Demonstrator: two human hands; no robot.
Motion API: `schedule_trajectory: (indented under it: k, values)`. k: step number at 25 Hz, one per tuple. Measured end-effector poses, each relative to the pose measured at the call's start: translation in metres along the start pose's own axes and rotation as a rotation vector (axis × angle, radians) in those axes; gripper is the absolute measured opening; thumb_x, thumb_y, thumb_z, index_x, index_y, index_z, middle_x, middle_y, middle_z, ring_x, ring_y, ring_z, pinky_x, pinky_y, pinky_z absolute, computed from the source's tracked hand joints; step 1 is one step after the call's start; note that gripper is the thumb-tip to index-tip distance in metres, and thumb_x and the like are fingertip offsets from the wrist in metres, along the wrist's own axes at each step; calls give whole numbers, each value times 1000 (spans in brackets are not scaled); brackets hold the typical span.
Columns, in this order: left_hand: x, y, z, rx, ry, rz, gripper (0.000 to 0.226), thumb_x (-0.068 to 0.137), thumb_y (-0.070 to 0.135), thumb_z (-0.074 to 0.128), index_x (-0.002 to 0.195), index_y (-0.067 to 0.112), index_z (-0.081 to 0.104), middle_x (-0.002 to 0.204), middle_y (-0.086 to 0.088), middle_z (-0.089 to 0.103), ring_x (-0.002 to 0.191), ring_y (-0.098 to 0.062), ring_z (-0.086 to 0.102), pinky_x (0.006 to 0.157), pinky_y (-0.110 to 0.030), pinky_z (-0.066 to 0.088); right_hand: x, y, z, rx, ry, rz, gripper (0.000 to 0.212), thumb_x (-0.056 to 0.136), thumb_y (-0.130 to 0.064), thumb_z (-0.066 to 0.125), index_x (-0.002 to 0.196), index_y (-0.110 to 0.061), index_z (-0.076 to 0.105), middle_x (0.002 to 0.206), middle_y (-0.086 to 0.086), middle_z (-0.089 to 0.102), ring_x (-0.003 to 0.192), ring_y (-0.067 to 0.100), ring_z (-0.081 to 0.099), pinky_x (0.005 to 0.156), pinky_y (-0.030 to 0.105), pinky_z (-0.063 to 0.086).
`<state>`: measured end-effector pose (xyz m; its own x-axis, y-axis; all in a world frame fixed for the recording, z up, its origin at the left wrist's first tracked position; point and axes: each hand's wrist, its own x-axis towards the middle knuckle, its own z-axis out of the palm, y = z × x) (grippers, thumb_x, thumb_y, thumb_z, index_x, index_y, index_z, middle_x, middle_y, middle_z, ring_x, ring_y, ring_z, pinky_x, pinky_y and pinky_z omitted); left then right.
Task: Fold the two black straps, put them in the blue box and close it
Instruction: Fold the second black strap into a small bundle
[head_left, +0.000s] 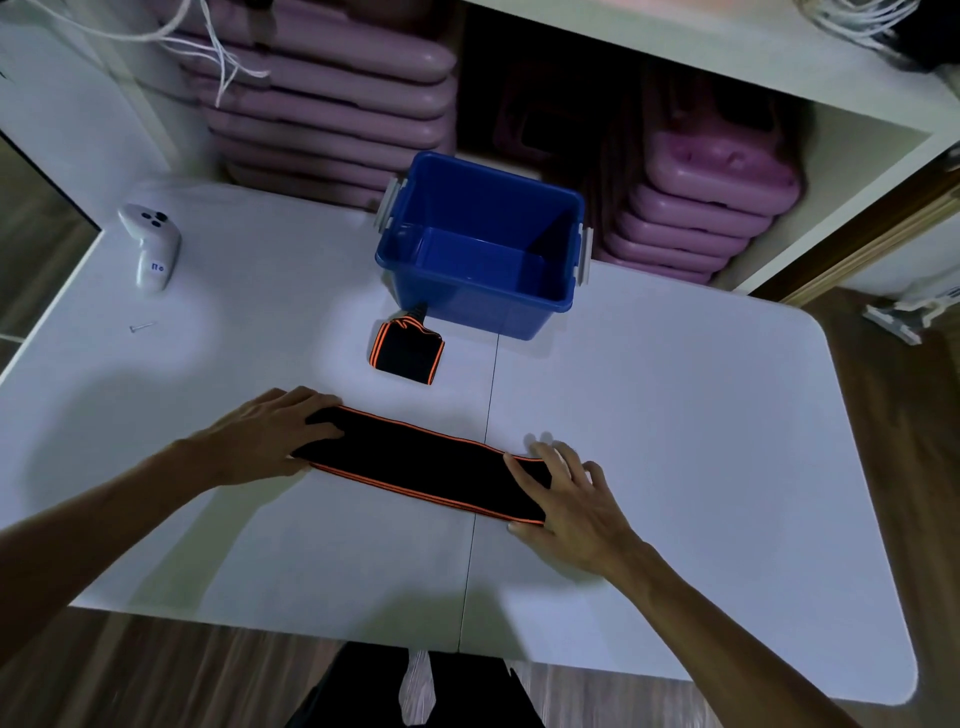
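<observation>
Long black strap (426, 465) flat mid-table (675, 415), nearer front edge. Left hand (270, 436) and right hand (566, 493) spread, pressing its ends. Folded strap (408, 351) just before open blue box (483, 244), possibly touching.

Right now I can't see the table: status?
Left hand, right hand pressing long strap ends. Folded strap beside empty blue box. Nothing blocking.

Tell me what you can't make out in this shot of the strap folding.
Head view only:
- Box lid: not in view; the blue box stands open.
- Long strap: both ends covered by the left hand and right hand.
- Folded strap: layers hidden inside.
- Small metal piece: too small to identify.
</observation>
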<state>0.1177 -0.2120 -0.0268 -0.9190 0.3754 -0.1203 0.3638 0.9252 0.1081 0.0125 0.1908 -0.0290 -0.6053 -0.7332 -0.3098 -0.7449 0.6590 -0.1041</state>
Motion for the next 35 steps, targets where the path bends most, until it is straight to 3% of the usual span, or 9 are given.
schedule_trajectory:
  k: [5, 12, 20, 22, 24, 26, 27, 30, 35]
  values:
    - [-2, -13, -3, 17, 6, -17, 46, 60, 30, 84, 100, 30, 61, 126, -2, 57, 106, -20, 58, 77, -34, 52, 5, -3, 2, 7, -10, -40, 76, 85, -59, 53, 151, -33, 24, 147, 12, 37, 126, 33, 40, 94, 45, 45]
    - [-4, -18, 0, 4, 20, -7, 40, 62, 27, 82, 97, 27, 62, 125, -4, 56, 103, -22, 57, 72, -32, 52, 4, -6, 1, 101, -40, 13, 86, 85, -77, 35, 154, -37, 6, 154, 8, 21, 131, 29, 29, 100, 42, 38]
    - [-6, -34, -2, 42, -13, -15, 41, 56, 25, 84, 90, 27, 61, 129, -2, 59, 106, -22, 58, 75, -35, 51, 4, -20, 3, 92, -33, -9, 77, 86, -67, 44, 153, -39, 17, 141, 9, 33, 113, 28, 40, 91, 40, 47]
    - [-5, -38, -4, 62, -17, -46, 45, 50, 16, 85, 88, 24, 61, 129, -5, 59, 112, -26, 57, 82, -38, 49, 5, -34, 4, 138, -37, -11, 78, 86, -64, 50, 153, -37, 19, 139, 13, 33, 112, 29, 40, 92, 42, 48]
    - [-7, -39, -1, 152, 57, -111, 41, 52, 1, 76, 87, 17, 62, 136, -12, 54, 126, -34, 47, 105, -40, 33, 8, -59, 8, 174, -32, 2, 80, 85, -60, 53, 153, -32, 21, 137, 18, 34, 112, 32, 41, 90, 45, 51]
    - [-12, -20, 2, 221, 179, -225, 32, 65, -2, 54, 93, 12, 61, 145, -21, 43, 138, -39, 32, 116, -39, 8, 13, -87, 12, 209, -12, 23, 80, 84, -58, 53, 152, -29, 23, 130, 17, 37, 110, 32, 42, 85, 44, 54]
    - [-15, -3, 4, 200, 220, -282, 35, 69, 2, 47, 99, 11, 62, 146, -23, 40, 139, -40, 29, 116, -42, 9, 16, -100, 15, 222, -1, 25, 80, 84, -58, 53, 152, -28, 22, 124, 15, 38, 107, 31, 42, 82, 43, 54]
    - [-26, 70, 23, -45, 299, -324, 40, 79, 18, 55, 119, 14, 60, 145, -16, 44, 136, -33, 37, 107, -46, 36, 24, -123, 19, 224, 23, 5, 84, 84, -65, 48, 152, -27, 19, 120, 11, 37, 104, 28, 41, 81, 39, 54]
    - [-34, 139, 66, -156, 207, -518, 52, 95, 35, 34, 142, 16, 41, 152, -7, 35, 137, -24, 39, 108, -40, 35, 20, -111, 20, 29, 65, -137, 96, 78, -84, 36, 153, -25, 22, 122, 14, 47, 97, 32, 47, 76, 41, 46]
